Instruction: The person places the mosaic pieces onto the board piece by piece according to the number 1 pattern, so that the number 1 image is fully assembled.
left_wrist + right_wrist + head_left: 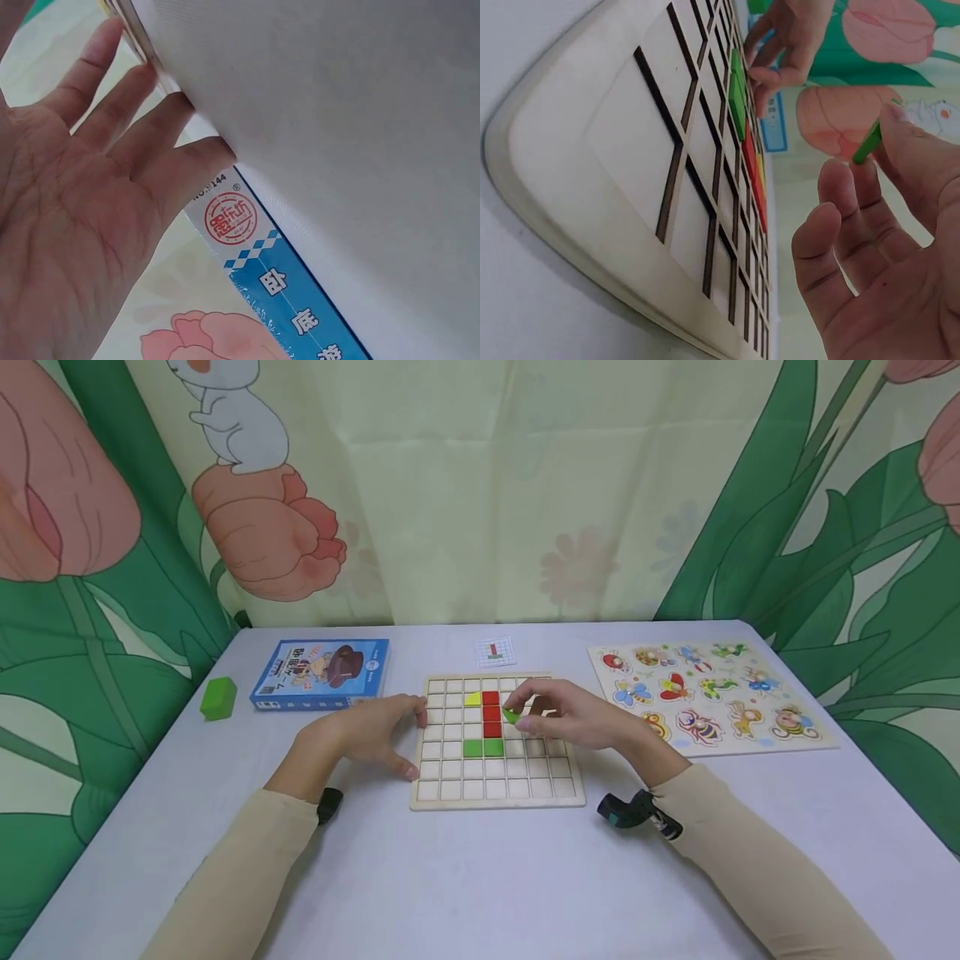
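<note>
A wooden grid board (442,791) lies in front of me, holding flat square tiles: a yellow tile (472,699), a column of red tiles (491,729) and two green tiles (472,749) below. My right hand (577,714) pinches a small green tile (868,142) between thumb and fingertips, raised above the board just right of the red column. At the board's left edge is my left hand (360,731), thumb and fingers spread along the rim. In the left wrist view its fingers are extended, with no object in the palm.
A blue box (322,672) lies behind my left hand, with a green block (218,697) farther left. Beyond the board sits a small pattern card (494,651). To the right lies a picture puzzle board (750,746) with insect figures. A printed curtain (465,527) hangs behind the table.
</note>
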The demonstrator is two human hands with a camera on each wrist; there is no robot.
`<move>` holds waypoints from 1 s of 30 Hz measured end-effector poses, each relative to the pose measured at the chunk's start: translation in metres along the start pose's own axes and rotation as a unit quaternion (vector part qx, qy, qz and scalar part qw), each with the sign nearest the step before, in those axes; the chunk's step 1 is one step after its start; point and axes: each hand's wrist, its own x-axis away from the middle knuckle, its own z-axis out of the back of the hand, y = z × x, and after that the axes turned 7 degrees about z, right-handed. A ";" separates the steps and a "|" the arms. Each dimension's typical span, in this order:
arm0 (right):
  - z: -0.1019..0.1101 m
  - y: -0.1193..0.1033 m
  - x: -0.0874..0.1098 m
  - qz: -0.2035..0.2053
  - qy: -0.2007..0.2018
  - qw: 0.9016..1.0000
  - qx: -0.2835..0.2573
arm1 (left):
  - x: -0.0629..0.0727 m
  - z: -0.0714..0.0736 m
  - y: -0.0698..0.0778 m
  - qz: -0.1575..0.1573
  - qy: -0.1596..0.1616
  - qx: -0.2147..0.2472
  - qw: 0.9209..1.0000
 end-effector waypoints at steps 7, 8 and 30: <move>-0.003 0.006 -0.002 -0.028 -0.022 0.999 0.005 | 0.000 -0.002 -0.001 -0.002 0.004 0.004 1.000; -0.004 0.007 -0.002 -0.032 -0.025 0.999 0.004 | 0.000 -0.002 -0.001 -0.002 0.004 0.005 1.000; -0.016 0.016 -0.002 -0.064 -0.024 0.993 0.098 | 0.001 0.001 0.003 -0.013 0.005 -0.015 1.000</move>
